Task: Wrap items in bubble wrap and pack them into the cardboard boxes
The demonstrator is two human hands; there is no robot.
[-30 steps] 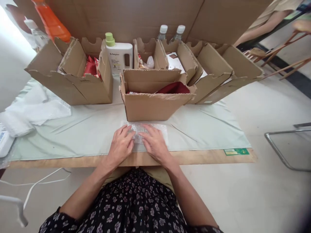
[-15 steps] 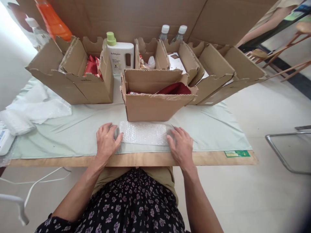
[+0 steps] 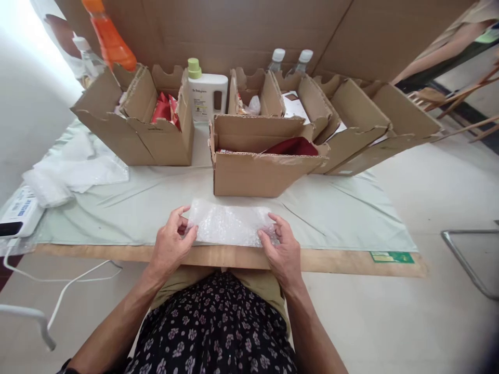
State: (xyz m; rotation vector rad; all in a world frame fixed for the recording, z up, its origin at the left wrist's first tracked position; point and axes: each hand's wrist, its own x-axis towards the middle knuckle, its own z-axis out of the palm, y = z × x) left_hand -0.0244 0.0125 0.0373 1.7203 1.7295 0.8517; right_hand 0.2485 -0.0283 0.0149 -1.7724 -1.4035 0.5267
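A flat sheet of bubble wrap (image 3: 230, 224) sits near the table's front edge, lifted slightly off the pale green cloth (image 3: 335, 210). My left hand (image 3: 170, 246) pinches its left end between thumb and fingers. My right hand (image 3: 283, 248) pinches its right end the same way. Just behind the sheet stands an open cardboard box (image 3: 257, 171) with a dark red item (image 3: 293, 147) inside.
More open cardboard boxes (image 3: 136, 132) stand in a row behind, one holding red packets. A white detergent bottle (image 3: 206, 93), two clear bottles (image 3: 290, 59) and an orange bottle (image 3: 111, 41) stand at the back. Plastic wrap (image 3: 74, 166) and a white device (image 3: 19, 213) lie left.
My hands slid apart from the middle of the bubble wrap to its two ends, flattening it, then closed on the ends and raised the sheet a little.
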